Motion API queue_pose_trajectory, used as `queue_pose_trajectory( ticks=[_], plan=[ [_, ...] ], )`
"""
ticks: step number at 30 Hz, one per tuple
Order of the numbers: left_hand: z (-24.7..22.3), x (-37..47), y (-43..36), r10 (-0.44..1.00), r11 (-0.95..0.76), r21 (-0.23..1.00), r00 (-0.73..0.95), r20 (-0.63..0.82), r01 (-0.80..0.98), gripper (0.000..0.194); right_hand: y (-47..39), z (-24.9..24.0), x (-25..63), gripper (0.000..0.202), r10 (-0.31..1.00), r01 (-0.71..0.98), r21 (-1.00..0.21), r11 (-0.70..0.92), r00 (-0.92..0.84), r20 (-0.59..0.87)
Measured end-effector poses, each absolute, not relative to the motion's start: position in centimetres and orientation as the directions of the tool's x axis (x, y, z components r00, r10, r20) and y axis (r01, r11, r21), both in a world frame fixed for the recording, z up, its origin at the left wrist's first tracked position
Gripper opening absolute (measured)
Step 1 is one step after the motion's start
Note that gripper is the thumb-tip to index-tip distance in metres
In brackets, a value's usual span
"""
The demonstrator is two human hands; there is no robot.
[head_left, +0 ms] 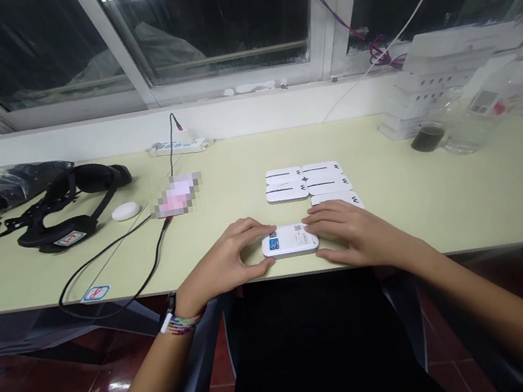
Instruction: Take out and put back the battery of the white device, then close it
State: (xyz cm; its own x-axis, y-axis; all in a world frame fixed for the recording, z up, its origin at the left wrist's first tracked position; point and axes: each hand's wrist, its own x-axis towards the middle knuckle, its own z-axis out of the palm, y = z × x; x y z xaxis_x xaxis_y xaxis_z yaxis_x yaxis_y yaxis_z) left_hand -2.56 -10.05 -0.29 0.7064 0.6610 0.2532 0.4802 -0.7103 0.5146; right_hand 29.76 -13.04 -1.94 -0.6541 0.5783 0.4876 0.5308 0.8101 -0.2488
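A flat white device with rounded corners (pixel 291 244) lies near the table's front edge, its face with a blue sticker, a QR code and small print turned up. At its left end, the thumb and fingers of my left hand (pixel 236 254) grip the corners. My right hand (pixel 347 228) holds the opposite end the same way, thumb at the near corner and fingers at the far one. Just beyond, several similar white devices (pixel 287 191) lie in two close columns, each marked with a black line and a W-like mark. My right fingers partly cover the nearest one (pixel 342 198).
On the left are a black headset (pixel 52 221), a white oval object (pixel 125 211), a blurred-out phone-like object (pixel 177 195) on a cable, and a power strip (pixel 180 146). White boxes (pixel 428 87), a clear bottle (pixel 481 99) and a dark-liquid cup (pixel 427 138) stand at right.
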Motion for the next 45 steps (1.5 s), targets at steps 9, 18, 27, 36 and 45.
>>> queue_pose_trajectory(
  ticks=[9,18,27,36,45],
  plan=[
    [-0.7,-2.8,-10.2,0.595,-0.804,0.239,0.741,0.312,0.545,0.052,-12.9,-1.9,29.4,0.030,0.552,0.520,-0.220,0.826,-0.662,0.508],
    [-0.6,-2.5,-10.1,0.543,-0.837,0.126,0.781,0.309,0.533,0.043,-12.9,-2.0,29.0,0.020,0.521,0.520,-0.159,0.839,-0.687,0.507],
    [-0.9,-1.8,-10.6,0.518,-0.829,0.020,0.754,0.405,0.559,0.042,-12.8,-3.4,28.2,0.020,0.508,0.592,-0.065,0.803,-0.624,0.594],
    [-1.2,-2.0,-10.1,0.501,-0.828,-0.021,0.756,0.421,0.561,0.041,-12.7,-3.4,28.3,0.029,0.488,0.607,-0.022,0.795,-0.617,0.617],
    [-1.6,-1.9,-10.0,0.471,-0.839,-0.021,0.746,0.471,0.543,0.037,-12.4,-3.6,28.1,0.030,0.498,0.604,-0.051,0.795,-0.603,0.624]
  ],
)
